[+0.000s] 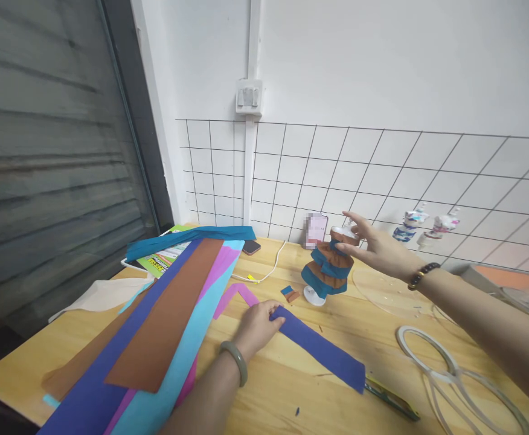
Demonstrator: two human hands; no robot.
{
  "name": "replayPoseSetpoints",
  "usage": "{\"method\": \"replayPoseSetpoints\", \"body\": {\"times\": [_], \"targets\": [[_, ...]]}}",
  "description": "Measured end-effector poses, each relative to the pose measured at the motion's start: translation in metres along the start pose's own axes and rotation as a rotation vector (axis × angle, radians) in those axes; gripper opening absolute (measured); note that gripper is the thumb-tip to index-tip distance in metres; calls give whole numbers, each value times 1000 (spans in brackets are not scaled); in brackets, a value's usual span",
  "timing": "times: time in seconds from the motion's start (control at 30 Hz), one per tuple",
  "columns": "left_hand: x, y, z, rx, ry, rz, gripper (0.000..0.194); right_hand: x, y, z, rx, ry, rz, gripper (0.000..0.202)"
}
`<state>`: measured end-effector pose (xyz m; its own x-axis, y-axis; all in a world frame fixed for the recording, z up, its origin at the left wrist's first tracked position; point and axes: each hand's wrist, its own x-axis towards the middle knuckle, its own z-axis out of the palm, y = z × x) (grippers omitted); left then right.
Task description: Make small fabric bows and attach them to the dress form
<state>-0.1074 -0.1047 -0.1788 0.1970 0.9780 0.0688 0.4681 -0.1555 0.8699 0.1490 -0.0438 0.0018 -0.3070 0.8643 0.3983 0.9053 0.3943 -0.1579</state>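
Note:
My left hand [264, 323] pinches the near-left end of a dark blue paper strip [323, 350], which slants down to the right across the table. Beyond it stands a white stand wrapped in ruffled tiers of teal and brown paper [328, 266], on a round white base [314, 295]. My right hand [368, 241] is at its top, fingers apart: the thumb lies over the upper paper and the forefinger is raised above the white top. A yellow-and-dark cutter knife [391, 397] touches the strip's far end.
Long coloured paper strips [169, 314] lie piled at left over a green magazine [156, 260]. A phone [315, 231] stands behind the stand; another dark one [251, 246] lies flat. Tape rings [427, 353] are at right, decorated bottles [409, 225] behind.

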Motion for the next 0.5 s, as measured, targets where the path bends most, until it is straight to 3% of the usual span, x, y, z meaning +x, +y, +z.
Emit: {"method": "replayPoseSetpoints", "body": {"times": [0.17,0.27,0.5], "targets": [[1,-1,0,-4,2,1,28,2,1,-5,49,66,17,46],[1,-1,0,-6,7,-1,29,4,0,-7,36,137,-9,42],[0,0,0,-16,8,-7,30,9,2,-14,6,153,-86,35]]}}
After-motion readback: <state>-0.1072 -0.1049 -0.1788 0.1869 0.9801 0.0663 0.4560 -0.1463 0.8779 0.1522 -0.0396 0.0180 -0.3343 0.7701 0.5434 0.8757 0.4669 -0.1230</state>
